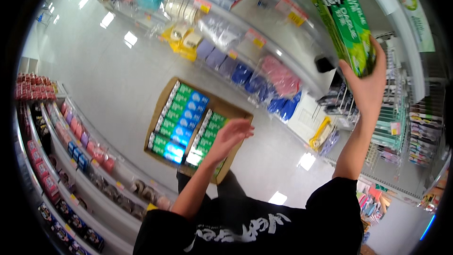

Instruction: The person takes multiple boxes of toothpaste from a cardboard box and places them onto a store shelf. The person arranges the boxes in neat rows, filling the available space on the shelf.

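My right hand is raised at the upper right and shut on green cartons, seemingly two side by side, tilted and bearing printed writing. The cartons are at an upper shelf, close to its front rail. My left hand, slightly blurred, hangs above an open cardboard box with nothing visible in its loosely curled fingers. Inside the box stand two rows of small cartons: green-and-blue ones on the left, green ones on the right. My left hand and forearm hide part of the right row.
Bagged slippers fill the lower shelf beyond the box. Price tags line the shelf rails. Another stocked shelf unit runs along the left. Hanging goods are at the right, and pale glossy floor shows between the shelves.
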A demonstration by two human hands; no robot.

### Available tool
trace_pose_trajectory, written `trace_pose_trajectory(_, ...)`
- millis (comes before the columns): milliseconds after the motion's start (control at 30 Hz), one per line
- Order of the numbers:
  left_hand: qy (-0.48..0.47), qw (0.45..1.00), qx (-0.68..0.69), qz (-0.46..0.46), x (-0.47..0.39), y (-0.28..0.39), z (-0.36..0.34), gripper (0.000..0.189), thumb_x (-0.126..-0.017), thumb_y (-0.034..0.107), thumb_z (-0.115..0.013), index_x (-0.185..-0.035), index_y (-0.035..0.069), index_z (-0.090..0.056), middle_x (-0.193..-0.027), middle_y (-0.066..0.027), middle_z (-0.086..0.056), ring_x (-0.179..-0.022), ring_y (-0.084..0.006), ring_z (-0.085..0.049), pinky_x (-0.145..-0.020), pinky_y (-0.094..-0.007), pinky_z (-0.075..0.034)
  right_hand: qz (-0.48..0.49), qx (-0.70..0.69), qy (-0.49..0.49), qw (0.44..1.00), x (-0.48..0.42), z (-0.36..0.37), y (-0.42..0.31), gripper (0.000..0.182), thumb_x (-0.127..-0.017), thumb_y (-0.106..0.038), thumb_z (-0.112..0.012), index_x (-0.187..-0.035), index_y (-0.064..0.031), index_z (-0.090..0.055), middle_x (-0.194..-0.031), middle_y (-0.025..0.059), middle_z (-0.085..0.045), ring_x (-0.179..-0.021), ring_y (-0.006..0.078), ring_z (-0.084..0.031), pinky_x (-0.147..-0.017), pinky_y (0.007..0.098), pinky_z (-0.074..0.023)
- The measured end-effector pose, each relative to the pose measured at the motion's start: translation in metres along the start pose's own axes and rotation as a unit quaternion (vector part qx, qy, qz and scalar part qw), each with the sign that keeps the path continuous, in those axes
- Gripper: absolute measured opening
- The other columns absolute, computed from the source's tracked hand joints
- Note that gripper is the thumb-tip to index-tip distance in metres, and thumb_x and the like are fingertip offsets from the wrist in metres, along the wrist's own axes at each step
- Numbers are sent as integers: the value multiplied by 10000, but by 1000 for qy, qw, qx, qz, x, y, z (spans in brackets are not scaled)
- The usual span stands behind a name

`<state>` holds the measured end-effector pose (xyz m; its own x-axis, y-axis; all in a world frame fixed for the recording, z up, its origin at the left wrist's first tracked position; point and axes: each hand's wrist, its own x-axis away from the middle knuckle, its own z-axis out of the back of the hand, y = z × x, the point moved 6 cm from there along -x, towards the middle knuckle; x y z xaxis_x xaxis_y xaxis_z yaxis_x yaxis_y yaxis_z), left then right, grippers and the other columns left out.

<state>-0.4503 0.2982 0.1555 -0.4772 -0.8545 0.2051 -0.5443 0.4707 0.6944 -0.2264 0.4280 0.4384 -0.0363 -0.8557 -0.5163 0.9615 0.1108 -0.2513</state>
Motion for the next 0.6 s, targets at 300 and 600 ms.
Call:
trace_pose_trajectory(300, 119, 963, 224, -95, 29, -31, 8, 547, -833, 146, -654, -1293, 11, -390, -1249, -125, -493, -1150, -256, -512, -966, -388, -419, -62, -245, -287, 924, 231, -116, -66, 840, -554, -189, -808, -1290, -71, -420, -1202, 159, -448, -1143, 345, -414, -969, 437, -364)
trace_pose_trajectory(600, 350, 915, 141, 139, 94, -139, 96, 338, -815, 72, -557, -1140, -5, -500, -1036, -93, -594, -911, -210, -606, -784, -356, -514, -246, -300, -545, 743, 395, -247, -36, 702, -708, -427, -715, -1228, -17, -484, -1128, 204, -574, -1035, 362, -557, -889, 399, -447)
